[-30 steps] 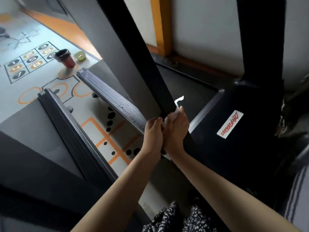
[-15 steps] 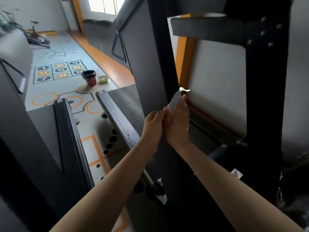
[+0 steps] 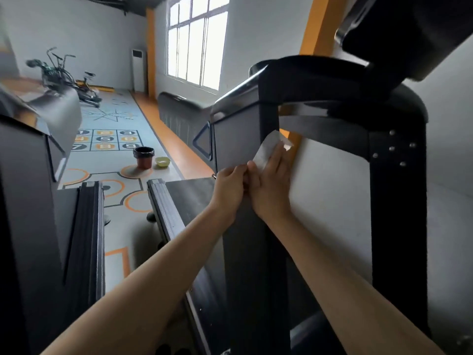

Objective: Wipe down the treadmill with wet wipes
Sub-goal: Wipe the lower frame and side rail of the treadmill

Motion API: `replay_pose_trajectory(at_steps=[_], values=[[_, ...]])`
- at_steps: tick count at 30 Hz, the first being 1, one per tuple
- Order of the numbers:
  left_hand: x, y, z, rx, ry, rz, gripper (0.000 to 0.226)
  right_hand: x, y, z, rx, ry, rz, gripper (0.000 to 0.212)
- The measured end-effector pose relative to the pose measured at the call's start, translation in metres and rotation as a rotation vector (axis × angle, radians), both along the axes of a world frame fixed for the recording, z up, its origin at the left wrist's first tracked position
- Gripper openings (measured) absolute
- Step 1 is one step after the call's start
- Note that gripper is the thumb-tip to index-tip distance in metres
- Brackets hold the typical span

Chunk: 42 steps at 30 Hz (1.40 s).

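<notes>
The thin white wet wipe (image 3: 266, 149) is lying against the treadmill's black metal upright post (image 3: 252, 252), just right of the frame's centre, with its upper corner standing free. The right hand (image 3: 272, 183) is clasping the wipe round the post, thumb in front and fingers along the far side, probably so one stroke cleans several faces. The left hand (image 3: 229, 187) is curling round the post's left edge and touching the right thumb, seemingly to steady the cloth. Whether it is also pinching the wipe's lower corner cannot be told. A second black bolted upright (image 3: 396, 201) is standing at right. Left of centre, a red bin with a black liner (image 3: 143, 156) is sitting beside a yellow bowl (image 3: 162, 161).
</notes>
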State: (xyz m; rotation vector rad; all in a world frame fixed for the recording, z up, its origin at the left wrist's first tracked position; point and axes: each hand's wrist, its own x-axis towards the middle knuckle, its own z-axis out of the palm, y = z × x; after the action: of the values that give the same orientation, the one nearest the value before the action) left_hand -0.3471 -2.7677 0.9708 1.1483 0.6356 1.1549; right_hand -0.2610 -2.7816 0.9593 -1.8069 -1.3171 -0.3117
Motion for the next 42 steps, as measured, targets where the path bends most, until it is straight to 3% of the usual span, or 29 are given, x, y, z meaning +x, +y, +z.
replay_pose_trajectory(at_steps=[5, 15, 19, 23, 26, 30, 32, 35, 42], values=[[-0.001, 0.016, 0.028, 0.015, -0.106, 0.008, 0.021, 0.005, 0.020, 0.036, 0.019, -0.072, 0.039, 0.075], [-0.001, 0.027, 0.054, 0.110, -0.127, 0.121, 0.028, 0.011, 0.026, 0.053, 0.133, -0.089, 0.146, 0.063], [0.003, 0.035, 0.049, 0.169, -0.087, 0.213, 0.024, 0.021, 0.020, 0.041, 0.156, -0.288, 0.194, 0.070], [0.006, 0.041, 0.045, 0.160, -0.070, 0.291, 0.022, 0.028, 0.016, 0.035, 0.242, -0.185, 0.251, 0.054], [0.011, 0.041, 0.041, 0.152, -0.102, 0.294, 0.020, 0.031, 0.016, 0.032, 0.289, -0.213, 0.209, 0.045], [0.021, 0.042, 0.032, 0.333, -0.015, 0.319, 0.042, 0.034, 0.023, 0.028, 0.386, -0.196, 0.187, 0.036], [0.024, 0.044, 0.030, 0.399, 0.047, 0.345, 0.031, 0.033, 0.028, 0.026, 0.418, -0.179, 0.178, 0.034], [0.024, 0.047, 0.028, 0.381, 0.115, 0.421, 0.016, 0.031, 0.034, 0.021, 0.437, -0.168, 0.136, 0.032], [0.022, 0.050, 0.025, 0.288, 0.198, 0.570, 0.031, 0.029, 0.034, 0.019, 0.453, -0.187, 0.092, 0.033]])
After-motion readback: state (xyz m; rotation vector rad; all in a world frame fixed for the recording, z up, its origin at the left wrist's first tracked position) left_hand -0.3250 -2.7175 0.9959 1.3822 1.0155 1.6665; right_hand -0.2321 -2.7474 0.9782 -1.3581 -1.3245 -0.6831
